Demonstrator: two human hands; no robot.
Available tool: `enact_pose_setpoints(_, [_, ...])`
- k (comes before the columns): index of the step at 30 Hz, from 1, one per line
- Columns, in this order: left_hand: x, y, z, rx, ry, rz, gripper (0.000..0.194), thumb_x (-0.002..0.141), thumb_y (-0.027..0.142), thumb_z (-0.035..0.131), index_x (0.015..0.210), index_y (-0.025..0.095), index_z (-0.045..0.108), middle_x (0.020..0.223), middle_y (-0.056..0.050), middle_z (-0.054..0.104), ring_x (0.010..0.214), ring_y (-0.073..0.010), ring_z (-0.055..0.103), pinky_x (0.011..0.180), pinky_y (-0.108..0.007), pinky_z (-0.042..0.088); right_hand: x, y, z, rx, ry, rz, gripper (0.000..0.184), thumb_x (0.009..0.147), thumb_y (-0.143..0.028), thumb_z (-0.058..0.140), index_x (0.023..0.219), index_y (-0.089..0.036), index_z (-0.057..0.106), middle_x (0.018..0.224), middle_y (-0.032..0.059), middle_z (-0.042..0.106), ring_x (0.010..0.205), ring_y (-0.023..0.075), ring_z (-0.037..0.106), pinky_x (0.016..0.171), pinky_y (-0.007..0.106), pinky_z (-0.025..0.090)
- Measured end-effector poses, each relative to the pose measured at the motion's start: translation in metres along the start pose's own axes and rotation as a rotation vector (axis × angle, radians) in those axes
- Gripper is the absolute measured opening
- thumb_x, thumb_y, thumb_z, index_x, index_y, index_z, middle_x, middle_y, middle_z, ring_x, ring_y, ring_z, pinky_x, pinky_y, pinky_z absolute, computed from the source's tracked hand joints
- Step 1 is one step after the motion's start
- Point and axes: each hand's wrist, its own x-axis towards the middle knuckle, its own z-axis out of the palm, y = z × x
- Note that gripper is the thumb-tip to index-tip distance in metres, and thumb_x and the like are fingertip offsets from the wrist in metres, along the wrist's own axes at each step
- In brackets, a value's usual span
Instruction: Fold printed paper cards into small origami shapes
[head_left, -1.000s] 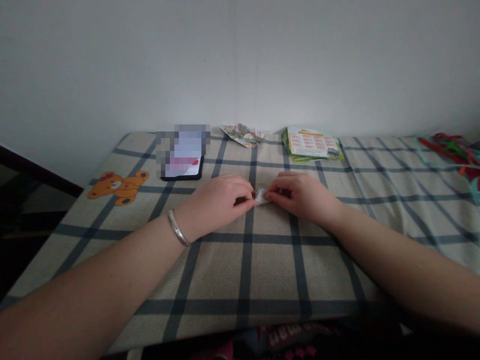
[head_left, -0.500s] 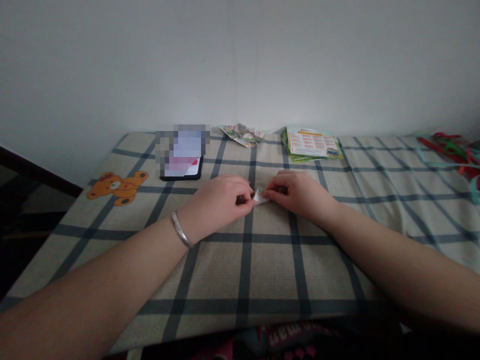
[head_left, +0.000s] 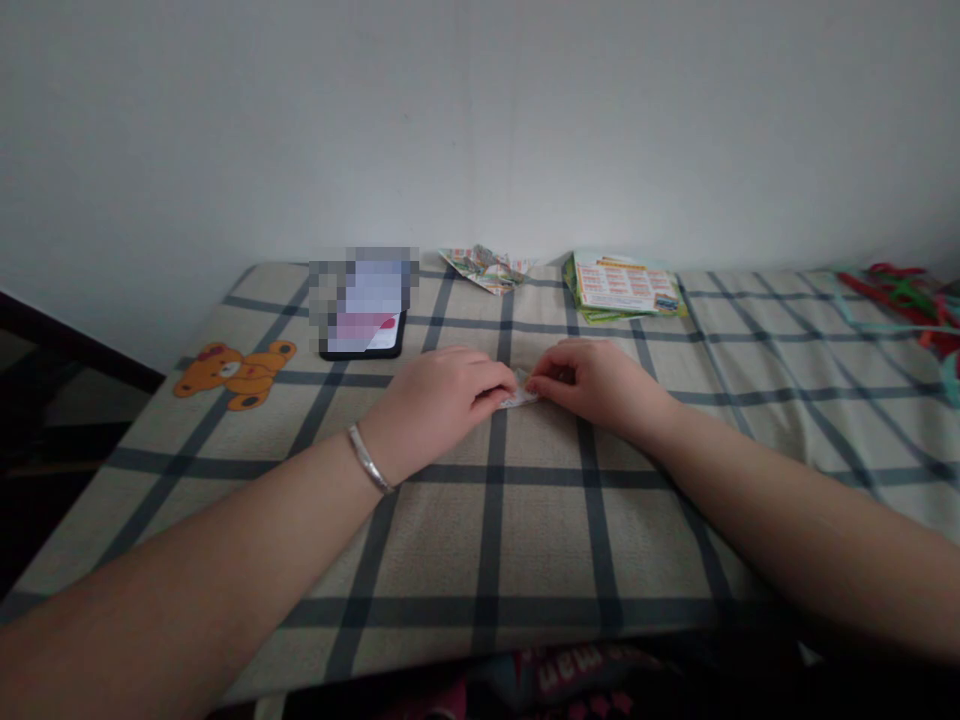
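Note:
Between my fingertips, over the middle of the checked cloth, is a small whitish piece of folded paper [head_left: 519,396]. My left hand [head_left: 450,400], with a silver bangle at its wrist, pinches the paper's left side. From the right, my right hand [head_left: 596,380] grips the other side between thumb and forefinger. Most of the paper's edges are hidden by the fingers. Behind my hands lies a crumpled or folded printed paper [head_left: 489,270] near the wall. A stack of printed cards or leaflets [head_left: 630,288] sits beyond my right hand.
A phone [head_left: 367,340], its screen partly blurred out, lies at the back left. An orange bear cutout [head_left: 238,374] is left of it on the checked tablecloth [head_left: 427,560]. Red and green strips [head_left: 911,300] lie at the far right. A white wall [head_left: 480,120] borders the back.
My left fingers have moved slightly to the right, onto the paper and closer to my right fingertips. The right hand stays almost in place. Nothing else on the table has moved.

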Motion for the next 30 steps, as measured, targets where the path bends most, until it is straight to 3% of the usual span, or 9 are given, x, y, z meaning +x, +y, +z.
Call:
enact_pose_setpoints(8, [0.000, -0.003, -0.002, -0.019, -0.003, 0.028, 0.014, 0.092, 0.024, 0.055, 0.095, 0.021, 0.069, 0.098, -0.002, 0.069, 0.094, -0.0179, 0.063, 0.088, -0.033, 0.049, -0.002, 0.000, 0.000, 0.016, 0.009, -0.018, 0.017, 0.085, -0.033, 0.060, 0.080, -0.020, 0.070, 0.072, 0.0004, 0.067, 0.062, 0.0116, 0.055, 0.055, 0.025, 0.036])
enact_pose_setpoints(15, [-0.003, 0.001, -0.006, 0.133, -0.045, 0.088, 0.019, 0.093, 0.030, 0.054, 0.095, 0.020, 0.071, 0.099, -0.004, 0.069, 0.095, -0.0204, 0.063, 0.086, -0.035, 0.050, -0.002, 0.002, 0.003, 0.052, 0.047, -0.031, 0.015, 0.084, -0.031, 0.063, 0.092, -0.021, 0.070, 0.076, 0.0004, 0.068, 0.065, 0.0118, 0.059, 0.058, 0.023, 0.041])
enact_pose_setpoints(22, [-0.006, 0.008, -0.010, 0.317, -0.075, 0.119, 0.023, 0.095, 0.029, 0.050, 0.088, 0.019, 0.070, 0.091, -0.003, 0.068, 0.089, -0.0211, 0.064, 0.078, -0.036, 0.051, -0.006, 0.004, -0.010, -0.036, -0.033, -0.189, 0.021, 0.086, -0.031, 0.061, 0.104, -0.022, 0.070, 0.085, 0.0015, 0.067, 0.068, 0.0112, 0.058, 0.061, 0.022, 0.041])
enact_pose_setpoints(30, [-0.002, 0.004, -0.009, 0.164, -0.097, 0.039, 0.016, 0.092, 0.029, 0.057, 0.094, 0.022, 0.071, 0.095, -0.001, 0.069, 0.094, -0.0198, 0.063, 0.084, -0.035, 0.049, -0.008, 0.002, -0.009, -0.071, -0.036, -0.167, 0.019, 0.090, -0.030, 0.059, 0.098, -0.024, 0.074, 0.088, 0.0026, 0.067, 0.069, 0.0113, 0.057, 0.063, 0.023, 0.041])
